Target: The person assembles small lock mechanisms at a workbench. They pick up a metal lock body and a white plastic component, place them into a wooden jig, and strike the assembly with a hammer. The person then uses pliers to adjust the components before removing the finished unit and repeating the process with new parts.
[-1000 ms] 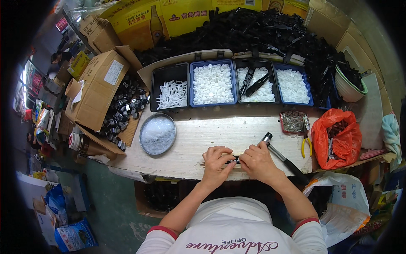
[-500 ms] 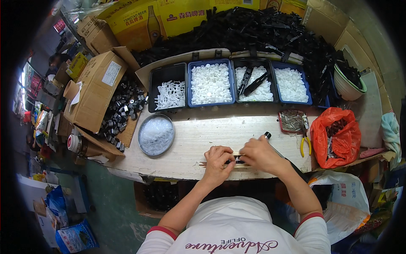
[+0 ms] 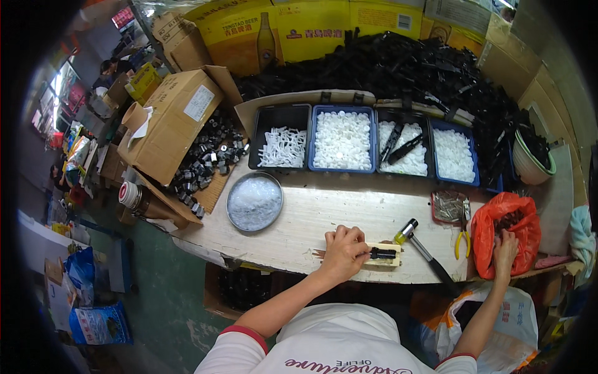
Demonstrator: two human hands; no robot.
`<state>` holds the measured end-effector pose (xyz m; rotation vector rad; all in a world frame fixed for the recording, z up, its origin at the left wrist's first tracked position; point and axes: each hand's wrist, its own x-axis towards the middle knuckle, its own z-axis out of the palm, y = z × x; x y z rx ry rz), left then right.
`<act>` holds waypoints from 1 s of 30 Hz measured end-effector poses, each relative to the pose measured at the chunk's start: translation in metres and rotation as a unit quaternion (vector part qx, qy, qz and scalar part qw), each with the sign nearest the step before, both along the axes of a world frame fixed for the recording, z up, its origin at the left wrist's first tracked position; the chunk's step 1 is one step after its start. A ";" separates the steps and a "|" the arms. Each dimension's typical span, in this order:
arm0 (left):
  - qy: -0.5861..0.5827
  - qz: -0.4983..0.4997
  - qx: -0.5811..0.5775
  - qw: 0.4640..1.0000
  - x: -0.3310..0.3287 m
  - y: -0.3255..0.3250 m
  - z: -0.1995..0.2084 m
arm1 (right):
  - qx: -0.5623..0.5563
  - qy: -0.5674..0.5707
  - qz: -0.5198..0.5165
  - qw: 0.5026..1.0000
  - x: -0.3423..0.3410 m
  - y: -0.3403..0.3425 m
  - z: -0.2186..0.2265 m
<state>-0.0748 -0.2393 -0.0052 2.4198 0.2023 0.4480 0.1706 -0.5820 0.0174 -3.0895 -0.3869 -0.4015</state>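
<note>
A slim black plastic part point(image 3: 382, 254) lies in a cream-coloured block-like holder point(image 3: 391, 262) near the table's front edge. My left hand point(image 3: 344, 252) is closed over the left end of the part, thumb and fingers pinched together; its grip covers that end. My right hand point(image 3: 505, 252) reaches into an orange-red plastic bag point(image 3: 483, 234) on the right, where small dark reddish pieces point(image 3: 509, 220) show. Its fingertips dip among the contents and are partly hidden. Between the holder and the bag lies a hammer point(image 3: 427, 254) with a black grip.
Bins of white plastic parts point(image 3: 342, 140) line the back, before a heap of black parts point(image 3: 386, 65). A round tray point(image 3: 254, 229) stands left of my hands. Yellow-handled pliers point(image 3: 462, 240) lie beside a red box of pins point(image 3: 448, 207). An open carton point(image 3: 171, 128) spills metallic pieces.
My right hand has left the holder and gone right into the orange-red bag. The left hand stays at the black part. The whole view has shifted, and the hammer and holder now show more fully.
</note>
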 end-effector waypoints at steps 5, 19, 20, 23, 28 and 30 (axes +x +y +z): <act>-0.096 -0.038 0.032 0.994 -0.005 0.011 -0.009 | -0.072 0.113 -0.035 0.990 0.017 0.015 -0.005; 0.141 0.262 0.134 0.945 0.096 0.231 0.007 | 0.073 0.073 0.011 0.995 0.019 0.000 -0.006; 0.131 0.264 0.119 0.948 0.097 0.237 0.003 | 0.096 0.074 0.016 0.992 0.017 0.003 -0.003; 0.078 0.261 0.045 0.961 0.092 0.244 0.000 | 0.174 0.077 0.036 0.981 0.014 0.002 0.003; 0.025 0.252 0.009 0.967 0.080 0.247 -0.003 | 0.169 0.082 0.062 0.980 0.011 -0.002 -0.001; 0.007 0.253 -0.012 0.967 0.081 0.252 -0.010 | 0.155 0.066 0.072 0.983 0.013 -0.001 -0.005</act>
